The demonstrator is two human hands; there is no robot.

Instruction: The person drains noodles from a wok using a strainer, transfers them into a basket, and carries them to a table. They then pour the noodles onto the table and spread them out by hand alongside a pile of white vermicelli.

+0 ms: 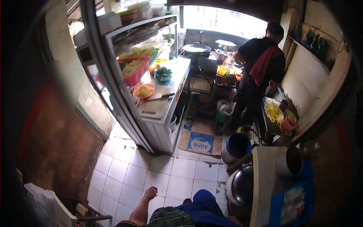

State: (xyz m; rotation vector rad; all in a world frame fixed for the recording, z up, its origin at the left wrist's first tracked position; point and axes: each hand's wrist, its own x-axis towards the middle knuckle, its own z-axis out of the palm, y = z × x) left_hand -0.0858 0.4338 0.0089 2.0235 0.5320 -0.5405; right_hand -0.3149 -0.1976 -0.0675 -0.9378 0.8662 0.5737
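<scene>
My left hand point(151, 193) hangs low over the white tiled floor point(181, 178), left of my blue-clad leg point(208, 202). Its fingers are curled in, and whether anything small sits between them is too small to make out. It touches no object that I can see. A dark checked cloth point(172, 217) lies across my front at the bottom edge. My right hand does not show; only a bit of skin appears near the bottom, right of the blue clothing.
Left stands a counter point(162, 109) with a knife point(160, 97), noodles point(144, 90) and greens point(163, 73). A co-worker point(261, 64) faces the stove. Flattened cardboard point(200, 142) covers the floor ahead. A blue-rimmed bucket point(238, 145) and a lidded pot point(242, 185) stand right.
</scene>
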